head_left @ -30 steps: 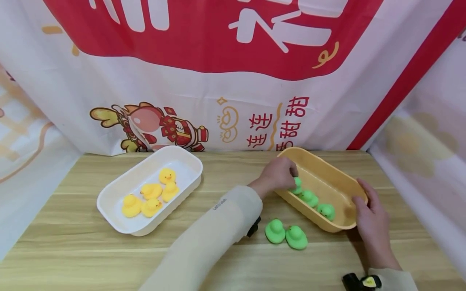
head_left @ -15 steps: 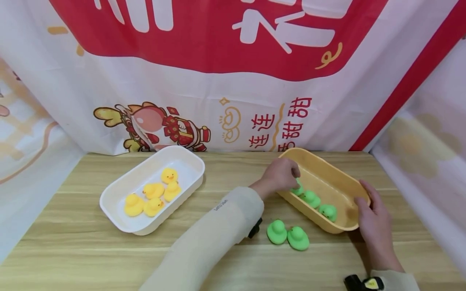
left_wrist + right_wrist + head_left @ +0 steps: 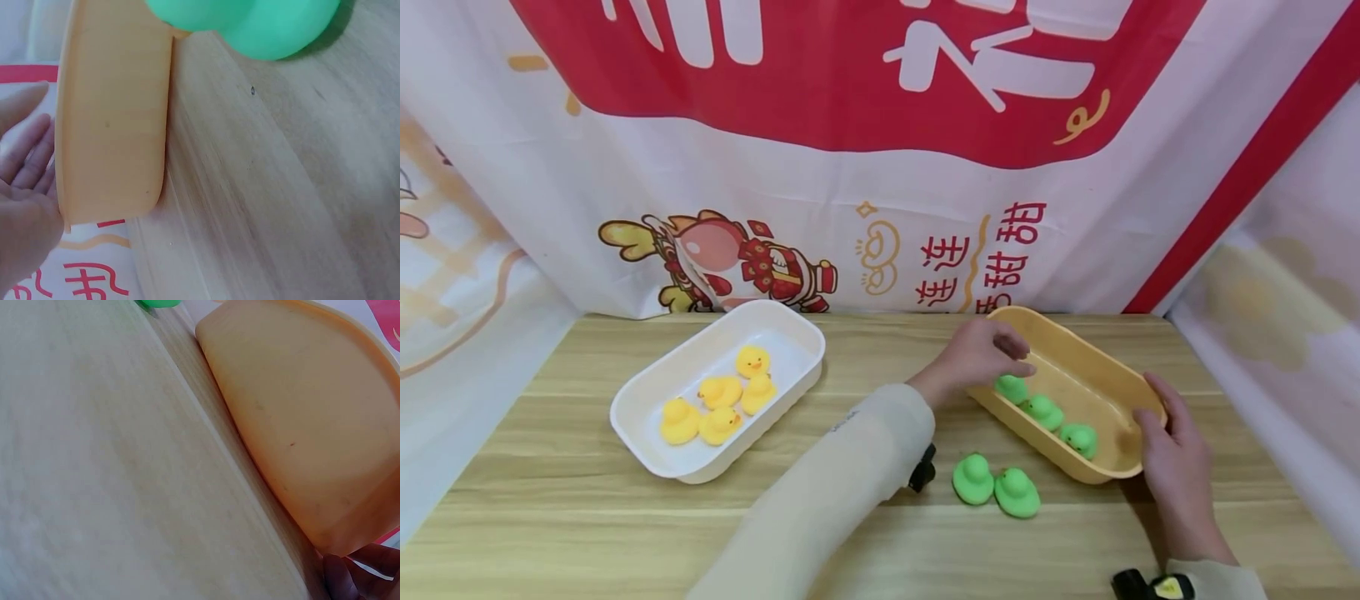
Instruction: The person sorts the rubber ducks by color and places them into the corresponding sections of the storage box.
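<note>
In the head view my left hand point(image 3: 977, 354) hovers over the near-left rim of an orange plastic basin point(image 3: 1075, 358), fingers loosely bent and holding nothing. Just below its fingertips a green rubber duck point(image 3: 1011, 388) lies inside, in a row with a second green duck point(image 3: 1042, 412) and a third one point(image 3: 1079, 439). My right hand point(image 3: 1180, 471) grips the basin's right end, thumb over the rim. The right wrist view shows its fingers point(image 3: 340, 578) at the basin's lower corner. Two more green ducks, one left point(image 3: 973, 479) and one right point(image 3: 1017, 492), sit on the table in front.
A white basin point(image 3: 647, 450) with several yellow rubber ducks point(image 3: 721, 425) stands on the left of the wooden table point(image 3: 587, 533). A printed cloth point(image 3: 820, 183) hangs along the back edge, and more cloth hangs at both sides.
My left hand has let go of the green duck in the basin and lifted slightly, its fingers loosening. The right hand keeps its grip. The head view has shifted a little.
</note>
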Demonstrator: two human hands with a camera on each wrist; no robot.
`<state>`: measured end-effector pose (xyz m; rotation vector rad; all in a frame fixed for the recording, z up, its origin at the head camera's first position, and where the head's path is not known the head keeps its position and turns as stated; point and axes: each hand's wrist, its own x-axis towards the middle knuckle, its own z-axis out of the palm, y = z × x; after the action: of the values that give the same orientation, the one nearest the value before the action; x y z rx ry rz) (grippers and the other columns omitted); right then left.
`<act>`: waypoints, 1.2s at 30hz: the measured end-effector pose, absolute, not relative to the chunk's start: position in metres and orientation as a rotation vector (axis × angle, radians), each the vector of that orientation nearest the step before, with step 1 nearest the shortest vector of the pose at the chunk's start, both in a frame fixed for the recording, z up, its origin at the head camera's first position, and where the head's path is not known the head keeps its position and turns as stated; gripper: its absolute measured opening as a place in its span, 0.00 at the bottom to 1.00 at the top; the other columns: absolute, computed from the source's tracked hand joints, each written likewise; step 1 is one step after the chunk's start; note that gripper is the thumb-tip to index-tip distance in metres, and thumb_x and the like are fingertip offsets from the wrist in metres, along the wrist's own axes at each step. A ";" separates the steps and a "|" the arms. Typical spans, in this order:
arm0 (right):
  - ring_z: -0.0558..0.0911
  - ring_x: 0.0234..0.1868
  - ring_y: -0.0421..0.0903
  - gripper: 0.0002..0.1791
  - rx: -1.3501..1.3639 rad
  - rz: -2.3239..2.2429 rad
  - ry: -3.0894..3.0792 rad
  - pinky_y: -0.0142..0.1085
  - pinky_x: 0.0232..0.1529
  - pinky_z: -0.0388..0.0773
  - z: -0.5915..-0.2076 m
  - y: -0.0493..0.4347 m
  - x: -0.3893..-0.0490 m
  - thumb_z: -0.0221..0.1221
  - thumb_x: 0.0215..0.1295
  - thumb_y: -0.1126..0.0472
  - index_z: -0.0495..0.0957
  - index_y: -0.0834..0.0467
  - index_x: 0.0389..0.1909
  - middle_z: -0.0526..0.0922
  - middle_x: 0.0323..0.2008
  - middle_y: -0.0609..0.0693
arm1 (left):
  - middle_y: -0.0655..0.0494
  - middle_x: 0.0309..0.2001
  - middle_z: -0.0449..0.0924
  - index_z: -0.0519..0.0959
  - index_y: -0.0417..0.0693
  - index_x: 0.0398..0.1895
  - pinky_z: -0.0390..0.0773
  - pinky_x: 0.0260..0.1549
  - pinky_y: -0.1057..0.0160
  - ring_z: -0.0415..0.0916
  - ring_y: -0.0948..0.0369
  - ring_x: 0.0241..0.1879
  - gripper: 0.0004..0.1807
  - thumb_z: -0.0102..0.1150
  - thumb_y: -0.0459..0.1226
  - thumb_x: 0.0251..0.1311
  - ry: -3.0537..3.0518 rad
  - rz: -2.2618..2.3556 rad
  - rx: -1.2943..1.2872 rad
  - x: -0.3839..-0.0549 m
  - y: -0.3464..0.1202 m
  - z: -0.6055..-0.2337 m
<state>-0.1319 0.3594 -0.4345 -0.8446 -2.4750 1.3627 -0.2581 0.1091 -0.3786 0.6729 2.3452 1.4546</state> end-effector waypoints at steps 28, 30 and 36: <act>0.61 0.83 0.55 0.31 -0.828 1.351 -2.494 0.50 0.84 0.60 -0.434 0.358 -0.130 0.43 0.85 0.47 0.56 0.34 0.85 0.58 0.86 0.47 | 0.55 0.48 0.92 0.90 0.51 0.49 0.83 0.47 0.71 0.83 0.72 0.43 0.13 0.79 0.41 0.63 2.112 1.781 0.638 -0.224 0.080 -0.368; 0.60 0.84 0.55 0.31 -0.823 1.358 -2.489 0.51 0.85 0.58 -0.434 0.358 -0.130 0.43 0.85 0.47 0.56 0.34 0.86 0.58 0.86 0.48 | 0.58 0.46 0.92 0.90 0.53 0.47 0.84 0.48 0.70 0.83 0.71 0.44 0.11 0.79 0.41 0.63 2.114 1.784 0.636 -0.217 0.073 -0.366; 0.59 0.84 0.56 0.31 -0.819 1.368 -2.481 0.50 0.85 0.58 -0.434 0.359 -0.129 0.43 0.85 0.47 0.56 0.34 0.86 0.57 0.86 0.48 | 0.58 0.44 0.92 0.90 0.50 0.47 0.84 0.47 0.69 0.84 0.67 0.42 0.11 0.79 0.39 0.62 2.089 1.769 0.612 -0.194 0.046 -0.364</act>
<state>-0.1286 0.3593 -0.4341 -0.8188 -2.4813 1.3684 -0.1944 0.0464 -0.3639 0.6116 2.0886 1.7689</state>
